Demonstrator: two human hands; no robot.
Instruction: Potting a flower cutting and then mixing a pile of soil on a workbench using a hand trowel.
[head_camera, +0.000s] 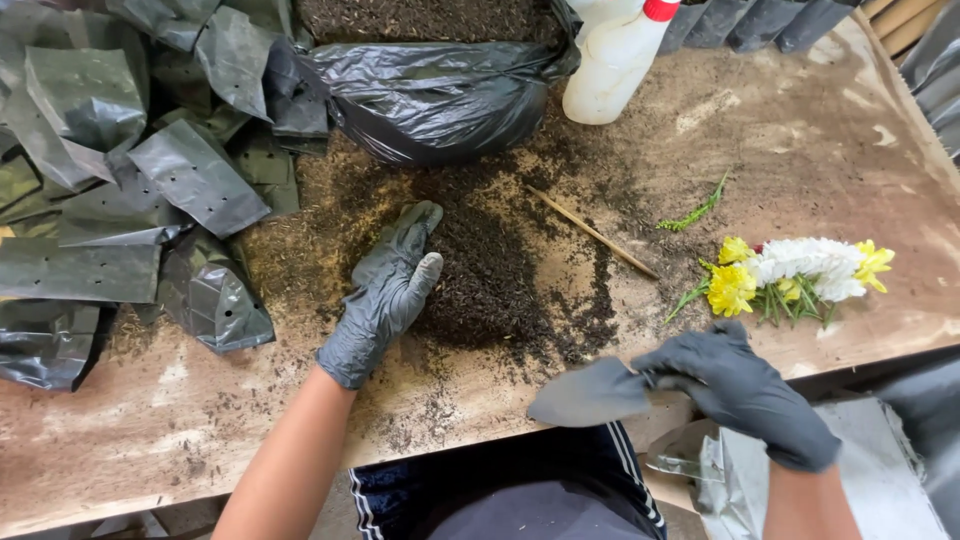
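Observation:
My left hand (385, 293), in a dark grey glove, rests edge-down on the wooden table (820, 150) with fingers together against the left side of a dark soil pile (490, 280). It holds nothing. My right hand (745, 390), also gloved, grips the handle of a small metal trowel (590, 393) at the table's front edge. The trowel blade points left, level with the table edge and below the soil.
A black bag of soil (430, 80) stands open at the back. Several dark plastic nursery bags (130, 180) lie heaped at left. A white bottle (615, 60), a thin stick (595, 235) and a bunch of yellow and white flowers (795, 272) lie to the right.

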